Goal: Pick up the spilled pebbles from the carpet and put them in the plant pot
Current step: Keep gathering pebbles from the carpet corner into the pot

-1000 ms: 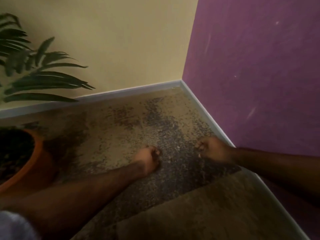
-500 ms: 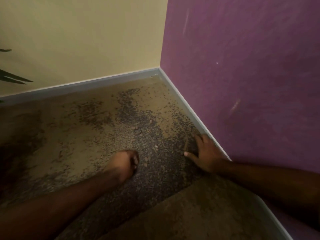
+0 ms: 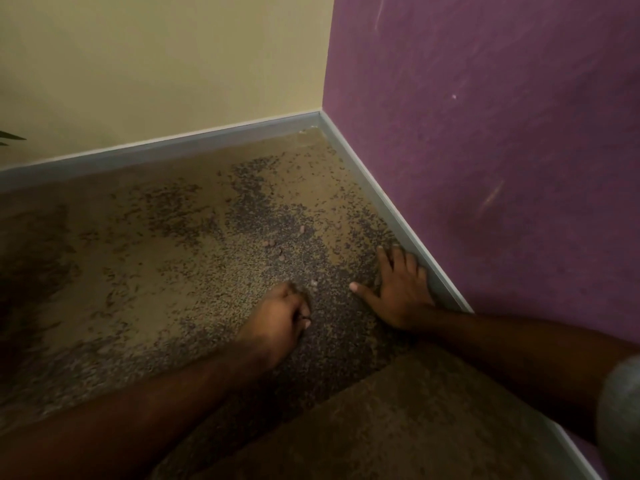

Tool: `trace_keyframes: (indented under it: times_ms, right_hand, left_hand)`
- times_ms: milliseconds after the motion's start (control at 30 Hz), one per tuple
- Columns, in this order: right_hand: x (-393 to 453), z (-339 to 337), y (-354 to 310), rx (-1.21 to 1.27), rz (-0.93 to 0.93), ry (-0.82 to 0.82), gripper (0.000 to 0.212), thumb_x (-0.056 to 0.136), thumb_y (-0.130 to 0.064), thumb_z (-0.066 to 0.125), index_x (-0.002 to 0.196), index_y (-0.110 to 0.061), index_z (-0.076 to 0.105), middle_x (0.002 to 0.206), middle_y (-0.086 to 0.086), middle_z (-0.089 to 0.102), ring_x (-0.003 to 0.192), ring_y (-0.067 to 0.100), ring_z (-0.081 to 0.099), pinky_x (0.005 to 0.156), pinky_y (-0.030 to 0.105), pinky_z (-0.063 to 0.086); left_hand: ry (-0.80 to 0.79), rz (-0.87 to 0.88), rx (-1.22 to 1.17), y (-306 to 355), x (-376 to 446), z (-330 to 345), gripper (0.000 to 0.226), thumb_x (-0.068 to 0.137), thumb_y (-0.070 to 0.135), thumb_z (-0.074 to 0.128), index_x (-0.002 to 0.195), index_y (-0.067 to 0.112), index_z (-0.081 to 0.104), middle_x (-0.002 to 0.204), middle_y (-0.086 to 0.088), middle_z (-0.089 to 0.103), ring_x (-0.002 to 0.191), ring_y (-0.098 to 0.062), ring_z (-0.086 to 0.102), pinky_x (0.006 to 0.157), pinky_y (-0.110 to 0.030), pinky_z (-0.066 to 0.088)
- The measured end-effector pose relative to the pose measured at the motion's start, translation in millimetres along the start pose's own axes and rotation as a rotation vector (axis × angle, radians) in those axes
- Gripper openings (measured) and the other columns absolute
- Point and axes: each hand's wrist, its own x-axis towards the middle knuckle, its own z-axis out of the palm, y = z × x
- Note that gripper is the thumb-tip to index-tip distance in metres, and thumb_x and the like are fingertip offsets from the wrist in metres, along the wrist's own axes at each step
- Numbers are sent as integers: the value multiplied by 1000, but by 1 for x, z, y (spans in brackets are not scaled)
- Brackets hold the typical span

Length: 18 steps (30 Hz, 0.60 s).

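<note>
A: Carpet [image 3: 145, 265] — coarse, mottled tan; small rounded pebbles [image 3: 270, 242] are scattered mid-floor.
B: Left hand [image 3: 277, 320] is clenched; right hand [image 3: 398, 289] is flattened now, fisted earlier.

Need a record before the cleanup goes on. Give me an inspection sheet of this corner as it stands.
Surface: tan carpet with dark patches of spilled grit, thickest between the hands and toward the corner.
Job's things: a few pinkish pebbles lie loose ahead of the hands; the plant pot is out of view.
Clutter: a leaf tip at the left edge; nothing else seen.
Grippers: left hand curled, fingers closed, contents hidden; right hand flat on the carpet, fingers spread, beside the skirting.
Cables: nothing seen.
Surroundings: cream wall meets purple wall; grey skirting board runs along both.
</note>
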Motion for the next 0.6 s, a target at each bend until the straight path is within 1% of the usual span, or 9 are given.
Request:
trace_keyframes:
  times_ms: [100, 200, 267, 300, 333, 400, 467, 533, 600]
  right_hand:
    - [-2, 2, 3, -46, -95, 46, 82, 87, -71, 24, 149, -16, 21, 151, 13, 27, 138, 33, 22, 112, 50, 22]
    - [-3, 2, 6, 23, -217, 94, 55, 96, -48, 36, 139, -14, 38, 134, 10, 42, 121, 27, 37, 100, 42, 35]
    - [-2, 2, 8, 85, -259, 90, 42, 98, -34, 40, 134, -12, 44, 129, 10, 45, 115, 25, 40, 97, 39, 38]
    - [-2, 1, 10, 106, -278, 85, 38, 98, -28, 42, 131, -11, 47, 127, 10, 46, 114, 25, 40, 95, 38, 38]
    - [-1, 1, 12, 121, -295, 76, 34, 97, -23, 42, 127, -11, 50, 124, 9, 47, 112, 23, 41, 93, 36, 38]
    - [1, -1, 16, 141, -319, 64, 25, 95, -15, 44, 115, -10, 57, 117, 8, 49, 106, 20, 42, 86, 29, 35]
    - [5, -7, 19, 163, -305, 70, 21, 90, -6, 45, 103, -11, 61, 108, 6, 50, 100, 20, 46, 80, 27, 35]
    - [8, -10, 22, 183, -263, 63, 19, 86, -2, 47, 93, -12, 62, 103, 5, 50, 95, 21, 48, 78, 31, 40]
    - [9, -13, 23, 202, -226, 42, 18, 84, -2, 49, 89, -13, 62, 103, 7, 51, 94, 22, 48, 81, 36, 44]
  left_hand:
    - [13, -3, -28, 0, -2, -1, 8, 83, 13, 63, 79, 20, 61, 92, 10, 47, 78, -3, 50, 73, -25, 43]
    - [26, -23, -31, -1, 3, -2, 14, 84, 3, 61, 82, 16, 66, 100, 7, 48, 81, -9, 54, 73, -24, 44]
    - [42, -86, -91, -4, 8, -4, 19, 82, -1, 60, 80, 17, 66, 95, 6, 52, 76, -3, 52, 73, -15, 42]
    - [50, -104, -100, -5, 11, -6, 20, 81, -2, 59, 79, 17, 67, 93, 6, 54, 75, 1, 50, 72, -7, 39]
    - [50, -111, -96, -6, 14, -8, 20, 80, -3, 60, 79, 15, 69, 91, 7, 55, 74, 1, 50, 73, -4, 37]
    - [5, -140, -53, -7, 20, -12, 19, 79, -1, 61, 77, 15, 71, 89, 6, 58, 77, -4, 54, 77, -9, 39]
    - [-44, -213, -2, -7, 24, -18, 15, 77, 5, 65, 73, 18, 71, 81, 8, 61, 75, -6, 57, 72, -12, 39]
    - [-81, -298, -13, -8, 26, -24, 16, 74, 9, 71, 65, 21, 66, 69, 9, 63, 63, -1, 59, 64, -13, 42]
    - [-102, -380, -109, -10, 26, -28, 22, 71, 6, 75, 60, 21, 63, 57, 12, 60, 46, 6, 55, 53, -8, 41]
